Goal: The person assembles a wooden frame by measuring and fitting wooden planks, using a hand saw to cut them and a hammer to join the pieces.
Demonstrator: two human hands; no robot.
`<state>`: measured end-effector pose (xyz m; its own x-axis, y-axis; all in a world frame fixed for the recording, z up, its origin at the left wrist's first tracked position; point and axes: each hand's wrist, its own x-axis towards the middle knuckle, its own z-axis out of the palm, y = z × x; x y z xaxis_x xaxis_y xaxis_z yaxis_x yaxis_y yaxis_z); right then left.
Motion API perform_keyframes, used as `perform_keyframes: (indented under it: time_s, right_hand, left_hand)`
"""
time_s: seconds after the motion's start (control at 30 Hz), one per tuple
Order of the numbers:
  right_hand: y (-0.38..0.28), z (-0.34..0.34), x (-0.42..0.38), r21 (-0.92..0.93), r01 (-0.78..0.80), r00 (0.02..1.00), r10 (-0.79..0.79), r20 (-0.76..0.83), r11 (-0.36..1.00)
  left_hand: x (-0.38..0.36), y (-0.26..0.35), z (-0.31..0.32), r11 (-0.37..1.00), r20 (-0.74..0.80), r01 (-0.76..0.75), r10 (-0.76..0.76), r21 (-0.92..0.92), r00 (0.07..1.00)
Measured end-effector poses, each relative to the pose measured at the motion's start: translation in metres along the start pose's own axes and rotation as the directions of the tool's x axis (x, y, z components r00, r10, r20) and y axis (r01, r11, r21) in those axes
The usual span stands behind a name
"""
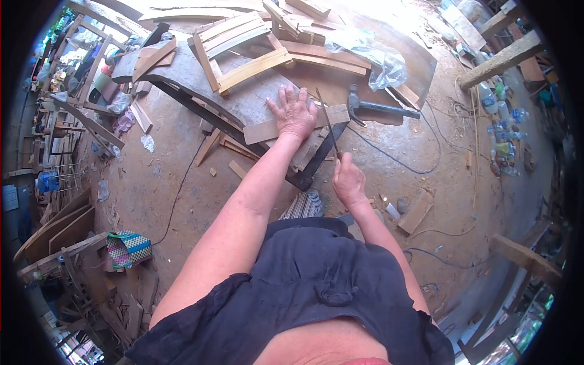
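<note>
My left hand (294,115) lies flat with fingers spread on a short wooden board (261,131), pressed to the near edge of the workbench (234,103). Closed round the handle of a narrow hand saw (328,120), seen nearly edge-on, is my right hand (350,181). The blade points away from me and crosses the board near its right end, just right of my left hand. A hammer (383,109) rests beyond that end, its handle toward the right. Behind my left hand sits a slatted wooden frame (252,68).
Planks (328,56) and a clear plastic bag (389,67) lie on the bench's far side. A dark cable (395,159) runs over the dirt floor. A wood block (417,212) lies right, a woven basket (129,248) left. Bottles (504,131) and timber line the sides.
</note>
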<state>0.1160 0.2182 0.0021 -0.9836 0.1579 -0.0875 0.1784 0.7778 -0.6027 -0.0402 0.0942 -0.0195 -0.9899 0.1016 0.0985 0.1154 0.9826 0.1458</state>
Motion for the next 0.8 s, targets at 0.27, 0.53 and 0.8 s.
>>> perform_keyframes:
  time_s: [0.27,0.53,0.8]
  right_hand:
    - [0.0,0.006,0.007,-0.071,-0.005,1.0,0.006,0.014,0.997]
    - [-0.003,0.004,0.001,-0.132,0.048,0.998,-0.051,-0.02,0.99]
    - [-0.001,0.004,-0.002,0.097,0.065,0.993,-0.055,-0.101,0.993]
  left_hand:
    - [-0.001,-0.001,0.005,1.0,-0.026,0.002,-0.003,-0.025,1.0]
    - [0.001,-0.002,0.007,0.999,-0.044,-0.012,0.01,-0.04,0.999]
    - [0.0,-0.003,0.007,0.998,-0.051,-0.007,0.004,-0.066,0.999]
